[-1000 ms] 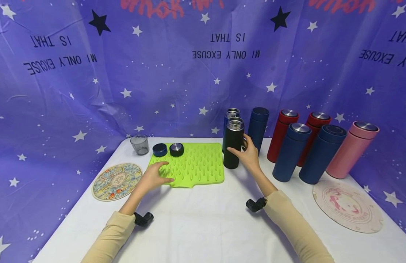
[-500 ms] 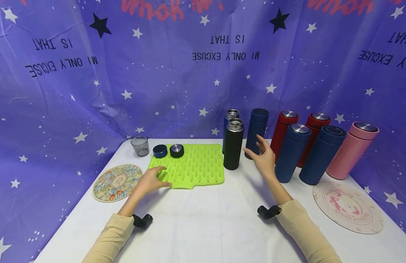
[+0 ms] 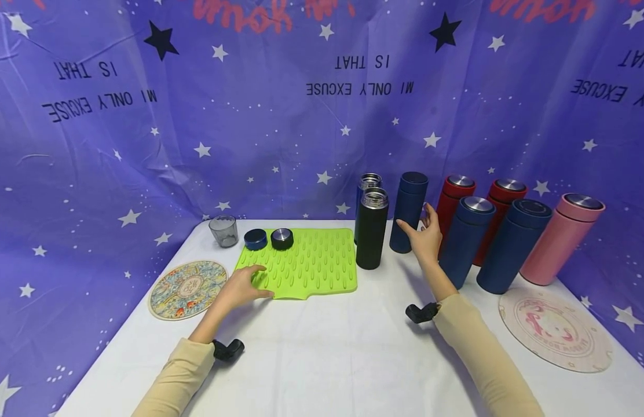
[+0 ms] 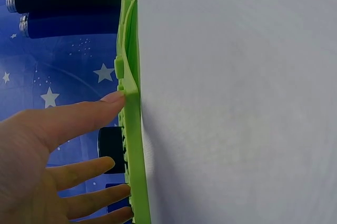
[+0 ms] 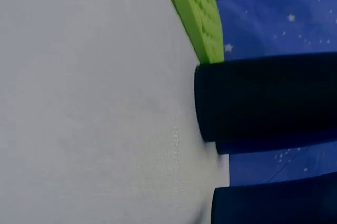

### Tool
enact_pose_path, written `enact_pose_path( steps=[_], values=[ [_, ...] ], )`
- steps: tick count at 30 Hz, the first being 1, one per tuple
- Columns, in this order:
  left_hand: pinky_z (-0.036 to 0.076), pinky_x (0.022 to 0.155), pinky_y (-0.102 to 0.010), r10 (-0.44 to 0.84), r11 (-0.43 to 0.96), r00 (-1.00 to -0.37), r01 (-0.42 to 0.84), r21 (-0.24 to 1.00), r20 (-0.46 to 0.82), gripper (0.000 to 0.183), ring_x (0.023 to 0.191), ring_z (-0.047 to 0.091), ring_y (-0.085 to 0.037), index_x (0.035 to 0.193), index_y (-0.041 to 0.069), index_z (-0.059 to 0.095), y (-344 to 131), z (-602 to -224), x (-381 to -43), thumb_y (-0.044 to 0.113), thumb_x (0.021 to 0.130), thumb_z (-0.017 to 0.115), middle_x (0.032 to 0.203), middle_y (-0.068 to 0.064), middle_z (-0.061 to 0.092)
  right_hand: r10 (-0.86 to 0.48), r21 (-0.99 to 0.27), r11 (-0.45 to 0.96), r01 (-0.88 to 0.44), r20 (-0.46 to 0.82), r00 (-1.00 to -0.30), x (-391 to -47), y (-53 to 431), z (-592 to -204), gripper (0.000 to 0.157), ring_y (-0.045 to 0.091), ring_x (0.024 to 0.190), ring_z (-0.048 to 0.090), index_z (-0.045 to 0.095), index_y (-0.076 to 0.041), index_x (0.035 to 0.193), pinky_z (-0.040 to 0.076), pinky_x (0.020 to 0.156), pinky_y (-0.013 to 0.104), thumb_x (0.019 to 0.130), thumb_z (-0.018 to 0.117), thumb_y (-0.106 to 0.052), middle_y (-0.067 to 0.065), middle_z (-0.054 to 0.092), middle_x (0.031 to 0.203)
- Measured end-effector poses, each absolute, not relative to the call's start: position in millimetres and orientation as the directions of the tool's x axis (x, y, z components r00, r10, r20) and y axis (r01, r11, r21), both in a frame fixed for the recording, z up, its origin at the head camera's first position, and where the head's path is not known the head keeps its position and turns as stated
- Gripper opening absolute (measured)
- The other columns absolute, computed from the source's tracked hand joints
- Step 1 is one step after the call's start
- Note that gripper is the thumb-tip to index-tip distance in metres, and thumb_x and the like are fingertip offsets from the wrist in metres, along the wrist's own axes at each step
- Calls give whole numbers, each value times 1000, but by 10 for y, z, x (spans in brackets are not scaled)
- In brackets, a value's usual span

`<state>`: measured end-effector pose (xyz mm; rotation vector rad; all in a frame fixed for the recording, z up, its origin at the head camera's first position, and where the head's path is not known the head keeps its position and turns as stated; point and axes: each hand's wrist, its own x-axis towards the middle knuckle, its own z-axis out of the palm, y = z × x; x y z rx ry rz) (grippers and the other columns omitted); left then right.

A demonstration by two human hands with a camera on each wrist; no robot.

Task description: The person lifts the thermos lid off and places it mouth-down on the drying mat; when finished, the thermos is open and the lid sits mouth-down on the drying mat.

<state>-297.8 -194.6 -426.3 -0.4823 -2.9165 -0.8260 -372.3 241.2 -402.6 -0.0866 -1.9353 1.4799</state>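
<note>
My left hand lies over the front left of a green textured mat, thumb and fingers spread with nothing between them. In the left wrist view its thumb tip reaches the mat's edge. My right hand is up at a dark blue lidded thermos, its thumb across the front and its fingers by the right side, spread apart. The right wrist view does not show the hand. Left of it stand a lidless black thermos and, partly hidden behind, a lidless blue thermos.
A blue lid and a black lid sit on the mat. A grey glass and a patterned round mat are left; several red, blue and pink thermoses and a pink round mat are right.
My right hand has let go of the black thermos, drawn back to the right, then moved up to the dark blue lidded thermos. The left hand has hardly moved.
</note>
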Motion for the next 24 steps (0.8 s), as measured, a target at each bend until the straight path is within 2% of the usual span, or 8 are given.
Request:
enact_pose_path(
  steps=[7, 11, 14, 24],
  values=[
    [39, 99, -61, 269, 812, -952, 306, 497, 147, 72, 119, 48, -48, 130, -4, 55, -1938, -4274, -2967, 30, 73, 84, 128, -28, 55, 461, -864, 361, -352, 493, -738, -3855, 2411, -4093, 89, 34, 130, 45, 36, -11, 148, 36, 108, 47, 74, 86, -17, 19, 42, 146],
    [39, 99, -61, 260, 815, -955, 296, 498, 142, 72, 119, 48, -47, 130, -3, 55, -1946, -4283, -2970, 30, 73, 84, 129, -28, 55, 467, -855, 371, -363, 510, -723, -3925, 2403, -4129, 91, 31, 127, 49, 39, -13, 147, 39, 107, 43, 71, 88, -18, 15, 47, 143],
    [40, 98, -60, 267, 812, -953, 303, 498, 144, 72, 118, 49, -47, 129, -3, 56, -1946, -4288, -2974, 30, 72, 84, 127, -28, 55, 475, -851, 392, -349, 512, -715, -3964, 2399, -4138, 91, 30, 126, 50, 40, -13, 147, 39, 107, 42, 70, 88, -19, 13, 48, 143],
    [39, 99, -59, 269, 812, -951, 308, 495, 152, 72, 118, 49, -46, 129, -3, 56, -1947, -4283, -2988, 30, 72, 84, 127, -27, 56, 478, -833, 435, -343, 536, -696, -4032, 2402, -4116, 88, 34, 121, 54, 40, -6, 145, 41, 104, 44, 71, 88, -17, 19, 52, 137]
  ],
)
